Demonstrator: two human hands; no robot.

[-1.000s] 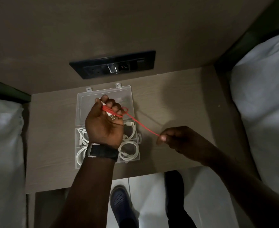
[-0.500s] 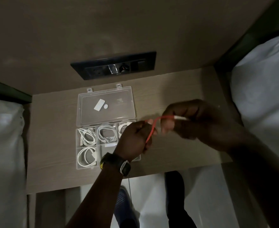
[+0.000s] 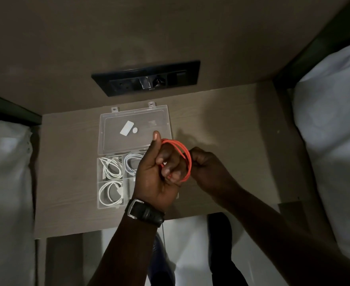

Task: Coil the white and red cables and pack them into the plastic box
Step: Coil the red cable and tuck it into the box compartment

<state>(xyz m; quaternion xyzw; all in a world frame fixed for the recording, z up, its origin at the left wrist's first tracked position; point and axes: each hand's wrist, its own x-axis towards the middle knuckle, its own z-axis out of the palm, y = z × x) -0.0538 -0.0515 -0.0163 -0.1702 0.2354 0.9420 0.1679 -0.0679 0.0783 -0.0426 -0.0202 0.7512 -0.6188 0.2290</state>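
Fig.: Red cable (image 3: 187,159) wound in approx. three loops round the curled fingers (image 3: 171,166) of the left hand (image 3: 157,172), thumb upright; the hand is a closed fist w/ loops held on it. Right hand (image 3: 208,170), just beside, is pressed together on the outer side of the loops, pinching the cable there. Its free end and plug are not visible.

Risks (judged): (a) loops may spring open once slid off the fingers, since nothing binds them, and a loose grip would let the coil unwind; (b) coil may prove too wide for the remaining compartment; (c) the left wrist hangs over the box (image 3: 110,205) and could nudge it toward the near worktop (image 3: 66,162) edge.

Position: the coil is held above the worktop, over the box's right side, w/ loops projecting right of the fist toward the right-hand grip. The box lies open at the worktop's middle-left, lid (image 3: 116,141) folded back toward the far edge. White cables (image 3: 110,193) lie coiled in the left and middle compartments; right-side compartments are hidden by the hand.
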